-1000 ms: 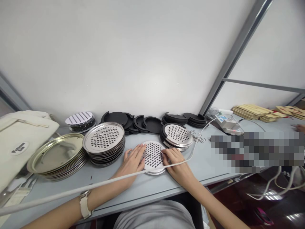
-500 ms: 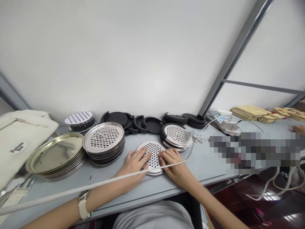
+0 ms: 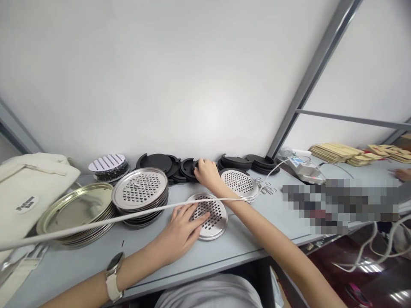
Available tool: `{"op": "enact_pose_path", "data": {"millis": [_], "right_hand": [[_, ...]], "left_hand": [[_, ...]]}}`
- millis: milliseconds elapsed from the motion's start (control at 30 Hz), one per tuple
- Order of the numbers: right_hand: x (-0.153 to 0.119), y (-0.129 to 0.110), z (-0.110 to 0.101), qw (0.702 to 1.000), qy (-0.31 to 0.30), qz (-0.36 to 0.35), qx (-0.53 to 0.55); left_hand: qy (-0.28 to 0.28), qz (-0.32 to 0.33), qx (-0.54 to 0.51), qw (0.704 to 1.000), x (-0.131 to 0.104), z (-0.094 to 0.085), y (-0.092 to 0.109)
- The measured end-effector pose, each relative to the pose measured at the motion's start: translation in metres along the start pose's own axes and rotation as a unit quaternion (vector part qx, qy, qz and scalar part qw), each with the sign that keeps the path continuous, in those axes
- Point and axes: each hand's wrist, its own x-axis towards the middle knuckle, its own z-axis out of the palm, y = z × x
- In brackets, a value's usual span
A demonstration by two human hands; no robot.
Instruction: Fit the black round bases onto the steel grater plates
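Observation:
My left hand (image 3: 186, 229) lies with fingers spread on a round perforated metal plate (image 3: 214, 220), whose slots look like those of a grater. My right hand (image 3: 207, 173) is stretched out to the back row, its fingers curled over a black round holder (image 3: 195, 166) with a raised rim; the hand hides most of that piece. Beside my right forearm sits a stack topped by another perforated plate (image 3: 237, 183). Left of my left hand stands a taller stack of perforated metal plates (image 3: 140, 188).
Gold-rimmed round trays (image 3: 78, 209) and a cream bag (image 3: 28, 184) are at left. More black holders (image 3: 236, 161) line the wall. Metal clips (image 3: 267, 188), a white power strip (image 3: 303, 167) and wooden pieces (image 3: 335, 152) lie right. A white cable (image 3: 144, 213) hangs across my view.
My right hand has left the perforated plate and moved forward to the black holders. The left hand stays on the plate. The white cable has shifted upward in view.

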Motion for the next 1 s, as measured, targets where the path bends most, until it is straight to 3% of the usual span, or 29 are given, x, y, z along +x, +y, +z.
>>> {"op": "enact_pose_path", "data": {"millis": [167, 300, 400, 567, 767, 833, 900, 1000], "right_hand": [[0.047, -0.012, 0.017, 0.994, -0.088, 0.066, 0.008], [0.061, -0.011, 0.026, 0.984, -0.15, 0.087, 0.029], [0.066, -0.006, 0.027, 0.982, -0.158, 0.09, 0.051], [0.073, 0.005, 0.009, 0.989, -0.081, 0.078, 0.095], [0.069, 0.007, -0.036, 0.988, 0.031, 0.027, 0.152], [0.053, 0.005, -0.049, 0.981, 0.079, 0.001, 0.177], [0.026, 0.004, -0.058, 0.95, 0.164, -0.098, 0.247], [-0.027, 0.009, -0.064, 0.93, 0.165, -0.222, 0.241]], "left_hand": [[0.016, 0.007, -0.014, 1.0, -0.001, 0.004, -0.003], [0.006, 0.002, -0.015, 1.0, -0.002, 0.005, -0.003], [-0.008, 0.001, -0.007, 1.0, -0.002, 0.002, -0.001], [-0.011, 0.016, 0.011, 1.0, -0.001, -0.002, 0.0], [0.018, 0.021, -0.02, 0.999, -0.002, 0.005, -0.004], [0.02, 0.017, -0.019, 0.999, -0.003, 0.007, -0.003], [0.023, 0.003, -0.022, 0.999, -0.003, 0.007, -0.002], [0.037, -0.031, -0.049, 0.998, -0.003, 0.003, 0.001]]}}
